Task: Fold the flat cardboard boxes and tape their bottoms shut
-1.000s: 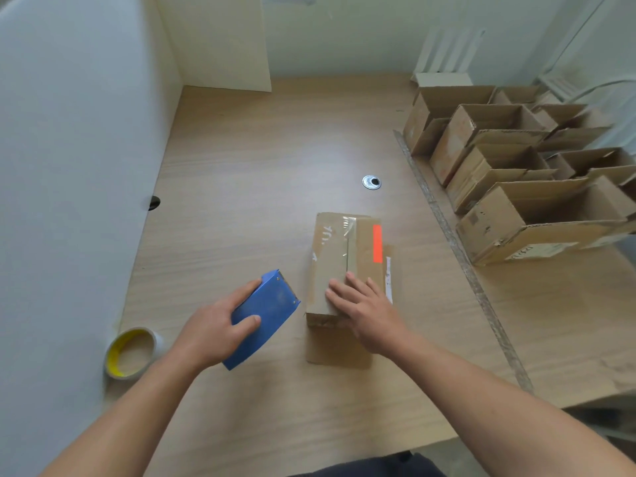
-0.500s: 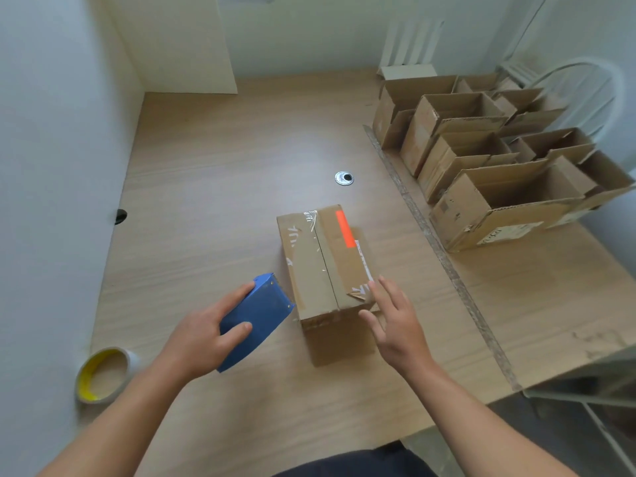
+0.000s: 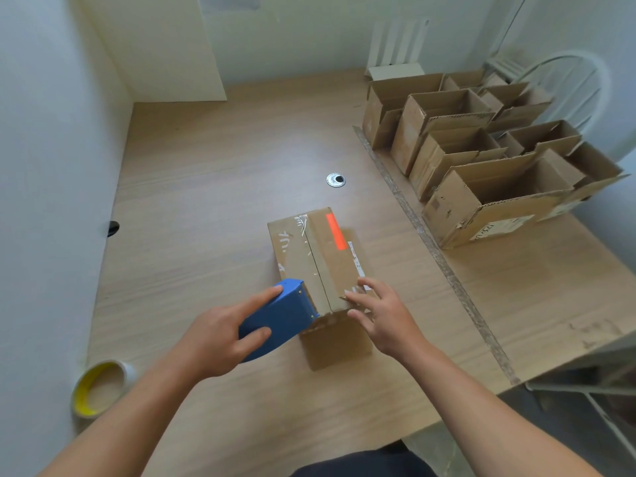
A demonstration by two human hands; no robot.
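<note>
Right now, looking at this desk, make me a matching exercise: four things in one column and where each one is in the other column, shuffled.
Things:
1. blue tape dispenser
2. yellow-cored tape roll
3. box with the orange strip
4. open boxes

Places:
A. grouped on the right side of the table
B. gripped in the left hand
C. near left corner, by the wall
D. middle of the table, touched by the right hand

Pairs: 1-B, 2-C, 3-D, 4-A

We see a blue tape dispenser (image 3: 282,318), a brown cardboard box (image 3: 330,270) with an orange-red stripe (image 3: 336,232) and white label (image 3: 356,259), a pale wood-grain counter (image 3: 206,187), a yellow-cored tape roll (image 3: 99,390) and plain brown open boxes (image 3: 481,160).
</note>
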